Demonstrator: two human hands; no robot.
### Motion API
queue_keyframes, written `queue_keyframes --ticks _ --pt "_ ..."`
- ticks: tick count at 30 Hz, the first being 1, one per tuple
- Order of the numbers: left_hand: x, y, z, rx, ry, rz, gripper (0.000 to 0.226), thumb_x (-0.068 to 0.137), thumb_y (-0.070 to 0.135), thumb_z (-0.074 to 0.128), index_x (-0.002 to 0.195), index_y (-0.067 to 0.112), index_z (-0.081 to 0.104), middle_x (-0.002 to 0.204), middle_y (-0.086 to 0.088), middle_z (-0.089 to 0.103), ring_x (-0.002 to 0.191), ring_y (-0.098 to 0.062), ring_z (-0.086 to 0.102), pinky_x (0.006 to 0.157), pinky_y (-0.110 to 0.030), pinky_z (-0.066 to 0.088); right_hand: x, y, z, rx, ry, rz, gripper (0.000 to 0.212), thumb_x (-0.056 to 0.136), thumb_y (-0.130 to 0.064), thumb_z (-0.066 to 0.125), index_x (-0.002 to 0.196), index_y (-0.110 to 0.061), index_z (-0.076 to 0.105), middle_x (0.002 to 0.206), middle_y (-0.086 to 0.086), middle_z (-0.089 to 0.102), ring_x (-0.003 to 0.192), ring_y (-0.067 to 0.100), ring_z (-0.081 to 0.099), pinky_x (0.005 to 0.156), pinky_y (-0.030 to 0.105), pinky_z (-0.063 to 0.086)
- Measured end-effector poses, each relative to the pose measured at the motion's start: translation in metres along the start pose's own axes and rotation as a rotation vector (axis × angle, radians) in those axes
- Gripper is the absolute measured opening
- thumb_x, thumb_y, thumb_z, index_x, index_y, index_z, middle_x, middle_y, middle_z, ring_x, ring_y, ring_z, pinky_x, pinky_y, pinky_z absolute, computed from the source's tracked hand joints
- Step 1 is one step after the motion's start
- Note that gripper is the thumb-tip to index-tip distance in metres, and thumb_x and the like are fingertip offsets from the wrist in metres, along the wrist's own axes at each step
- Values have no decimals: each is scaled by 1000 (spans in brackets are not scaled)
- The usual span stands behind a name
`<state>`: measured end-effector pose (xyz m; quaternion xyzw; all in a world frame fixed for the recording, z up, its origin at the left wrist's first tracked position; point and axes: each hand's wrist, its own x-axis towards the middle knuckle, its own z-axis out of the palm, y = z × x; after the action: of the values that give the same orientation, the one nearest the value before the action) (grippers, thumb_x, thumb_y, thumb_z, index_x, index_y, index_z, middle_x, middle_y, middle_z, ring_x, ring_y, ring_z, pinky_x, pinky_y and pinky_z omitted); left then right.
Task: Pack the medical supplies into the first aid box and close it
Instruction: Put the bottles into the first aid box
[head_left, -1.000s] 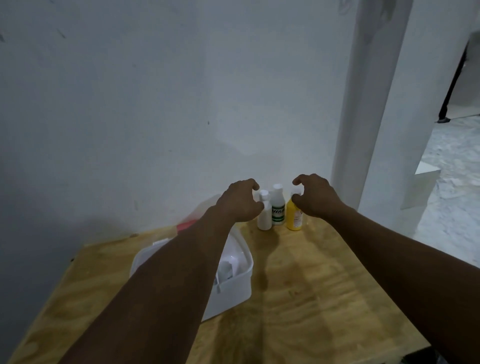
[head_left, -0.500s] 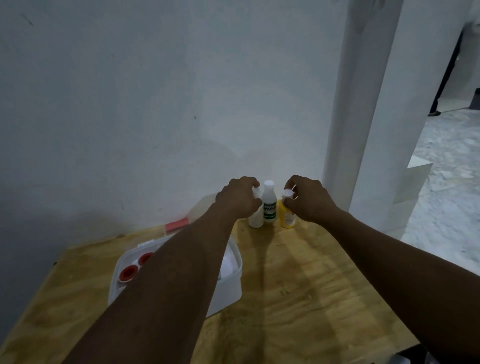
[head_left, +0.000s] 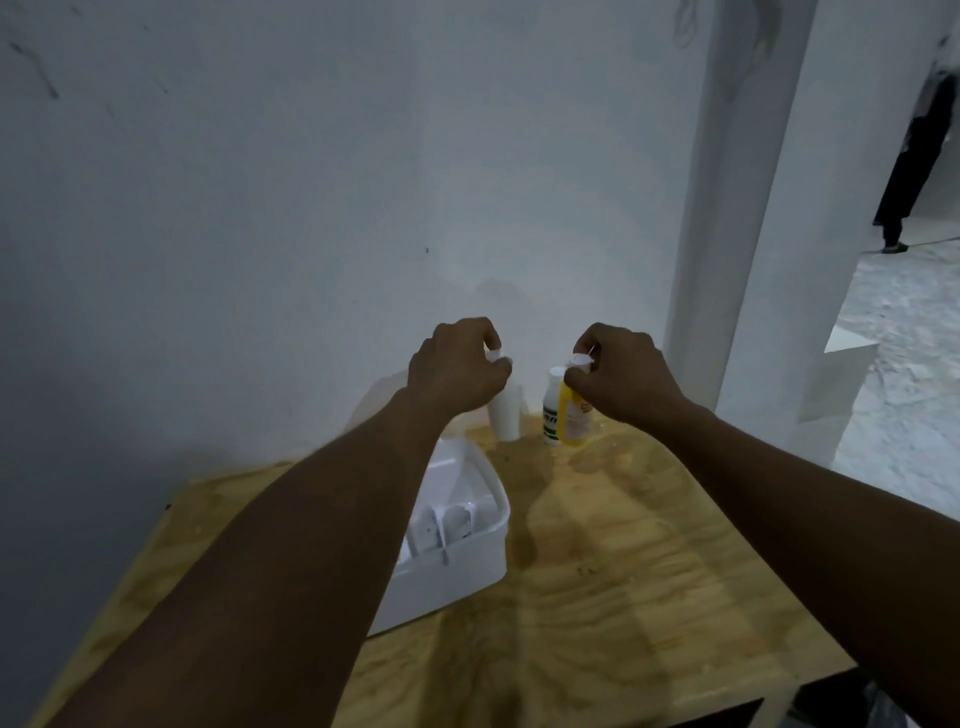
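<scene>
pinching caps: left hand (head_left: 457, 374) holds the small white plastic bottle (head_left: 506, 415), right hand (head_left: 623, 379) the yellow plastic bottle (head_left: 571, 422). both seem just lifted off the plywood table (head_left: 623, 571), bound for the open white first aid box (head_left: 457, 571).

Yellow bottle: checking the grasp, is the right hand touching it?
Touching. The head view shows the right hand pinching the yellow bottle by its top.

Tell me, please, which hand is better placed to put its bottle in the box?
Left: the left hand holds the white bottle nearest the open first aid box; the right hand, with the yellow bottle, is farther.
</scene>
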<state>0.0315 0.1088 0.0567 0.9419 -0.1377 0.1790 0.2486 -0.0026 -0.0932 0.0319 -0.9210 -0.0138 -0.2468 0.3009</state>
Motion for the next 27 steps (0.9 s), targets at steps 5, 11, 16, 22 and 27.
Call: queue_keyframes --ticks 5,11,16,22,27 --pt "-12 -6 -54 -61 150 6 23 79 37 69 99 25 71 94 -1 69 92 -24 66 82 -32 53 0 -50 -16 67 76 -85 28 75 -33 66 99 -18 66 86 -1 67 78 18 63 67 33 53" --pt "-38 -24 -94 -84 180 -29 19 82 36 69 95 23 74 89 0 67 87 -20 66 76 -28 52 -17 -103 -15 151 75 -196 30 74 -34 63 97 -16 69 85 -2 66 82 17 64 73 35 54" --pt "-64 -41 -104 -101 103 -30 22 83 35 71 98 18 73 89 -3 67 78 -24 69 74 -45 63 -39 -124 -4 183 34 -229 23 74 -30 66 91 -16 69 76 -8 62 73 13 60 68 32 52" --pt "-83 -54 -97 -99 24 -45 22 86 34 73 100 16 73 94 -5 69 81 -25 68 78 -43 63 -61 -123 11 176 -54 -249 20 74 -31 65 90 -19 68 78 -4 67 74 15 63 69 37 56" --pt "-93 -57 -81 -89 -67 -53 24 86 35 74 102 16 74 96 -2 68 82 -20 67 80 -39 61 -77 -113 23 83 -139 -282 22 73 -27 66 93 -18 67 82 -2 67 78 19 64 73 36 55"
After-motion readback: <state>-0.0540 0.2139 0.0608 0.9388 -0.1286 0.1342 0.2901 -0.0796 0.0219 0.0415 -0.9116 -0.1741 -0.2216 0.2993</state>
